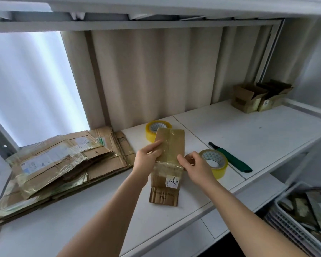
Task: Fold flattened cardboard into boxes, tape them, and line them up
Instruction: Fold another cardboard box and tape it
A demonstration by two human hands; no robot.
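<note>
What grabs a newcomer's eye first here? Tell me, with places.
The two hands at centre: the left hand and right hand hold a small flattened carton above the white shelf. To the left lies a thick cardboard stack. Two yellow tape rolls and a green knife lie near the right hand; two folded boxes stand far right.

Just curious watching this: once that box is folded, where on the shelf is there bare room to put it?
Bare white shelf lies between the green knife and the two finished boxes. Crowded: flattened cardboard stack on the left, tape rolls beside both hands.
</note>
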